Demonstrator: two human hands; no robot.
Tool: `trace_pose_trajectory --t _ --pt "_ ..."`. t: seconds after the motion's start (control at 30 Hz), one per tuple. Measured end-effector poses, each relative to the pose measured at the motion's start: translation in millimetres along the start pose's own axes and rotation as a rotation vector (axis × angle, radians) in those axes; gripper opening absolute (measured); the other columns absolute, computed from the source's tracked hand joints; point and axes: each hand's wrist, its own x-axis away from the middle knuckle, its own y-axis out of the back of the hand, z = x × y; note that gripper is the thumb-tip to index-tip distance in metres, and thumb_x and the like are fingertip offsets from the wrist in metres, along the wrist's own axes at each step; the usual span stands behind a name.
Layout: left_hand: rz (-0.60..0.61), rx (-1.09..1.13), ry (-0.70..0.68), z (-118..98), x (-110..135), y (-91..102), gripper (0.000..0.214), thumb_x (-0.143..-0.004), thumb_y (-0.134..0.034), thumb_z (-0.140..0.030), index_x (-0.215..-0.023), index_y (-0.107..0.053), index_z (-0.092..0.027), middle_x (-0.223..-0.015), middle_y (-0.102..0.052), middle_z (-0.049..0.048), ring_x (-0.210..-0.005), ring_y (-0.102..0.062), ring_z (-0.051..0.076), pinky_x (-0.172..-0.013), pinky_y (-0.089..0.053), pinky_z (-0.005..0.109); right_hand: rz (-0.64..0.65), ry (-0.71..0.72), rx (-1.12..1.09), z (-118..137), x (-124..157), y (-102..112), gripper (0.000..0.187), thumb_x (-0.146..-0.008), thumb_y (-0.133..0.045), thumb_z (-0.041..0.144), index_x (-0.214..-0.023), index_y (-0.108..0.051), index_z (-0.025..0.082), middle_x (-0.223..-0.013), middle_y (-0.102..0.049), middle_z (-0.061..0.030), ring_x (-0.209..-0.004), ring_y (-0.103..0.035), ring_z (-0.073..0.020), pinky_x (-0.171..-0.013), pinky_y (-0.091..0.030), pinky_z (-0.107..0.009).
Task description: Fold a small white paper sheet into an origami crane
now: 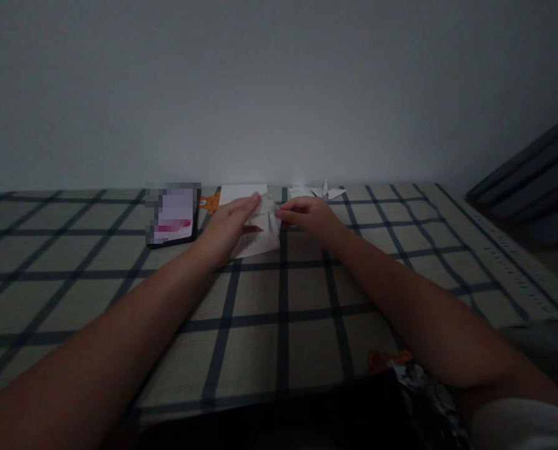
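Note:
Both my arms reach forward over a checked cloth point(269, 350). My left hand point(229, 222) and my right hand point(307, 219) meet over a folded piece of white paper point(260, 240) lying on the cloth. The fingertips of each hand pinch a small raised part of that paper between them. The lower edge of the paper shows below my left hand; the rest is hidden by my fingers.
A phone point(173, 215) with a lit screen lies left of my hands, next to an orange cartoon figure point(209, 202). Folded white paper shapes point(319, 190) and a flat white sheet point(241, 190) sit near the wall. A crinkled foil wrapper point(415, 375) lies near my right elbow.

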Motion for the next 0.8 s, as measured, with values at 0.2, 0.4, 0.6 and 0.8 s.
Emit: trace_pose_trajectory --t 0.2,0.4,0.6,0.8 --pt "0.056 0.249 0.086 -2 -2 -2.6 0.032 -0.088 -0.069 -0.046 -0.090 -0.066 -0.015 -0.075 -0.069 0.0053 -0.066 -0.067 0.018 -0.064 -0.061 0.033 -0.089 -0.019 -0.166 -13 -5 2 0.030 -0.075 -0.081 0.044 -0.084 -0.072 0.017 -0.080 -0.071 -0.0007 -0.071 -0.064 -0.0116 -0.073 -0.056 -0.027" --pt "0.114 0.154 0.037 -1 2 -1.8 0.033 -0.082 -0.078 -0.043 -0.093 -0.067 -0.015 -0.077 -0.069 0.0038 -0.070 -0.068 0.017 -0.067 -0.062 0.032 -0.096 0.000 -0.188 -9 -3 -2 0.035 -0.074 -0.082 0.048 -0.082 -0.067 0.018 -0.079 -0.068 0.0010 -0.073 -0.062 -0.0118 -0.071 -0.056 -0.026" --pt "0.122 0.229 0.086 -3 -1 -1.1 0.040 -0.088 -0.067 -0.055 -0.088 -0.066 -0.015 -0.074 -0.069 0.0047 -0.066 -0.069 0.018 -0.059 -0.058 0.029 -0.104 0.029 -0.171 -8 -2 -2 0.037 -0.075 -0.082 0.050 -0.078 -0.064 0.018 -0.075 -0.064 0.0021 -0.069 -0.060 -0.0106 -0.069 -0.053 -0.025" --pt "0.147 0.182 0.057 -2 -1 -0.4 0.035 -0.082 -0.077 -0.048 -0.091 -0.071 -0.015 -0.082 -0.071 0.0048 -0.068 -0.068 0.016 -0.059 -0.057 0.025 -0.106 0.025 -0.171 -7 -2 -3 0.037 -0.075 -0.081 0.051 -0.077 -0.061 0.019 -0.075 -0.064 0.0023 -0.069 -0.059 -0.0112 -0.070 -0.053 -0.027"
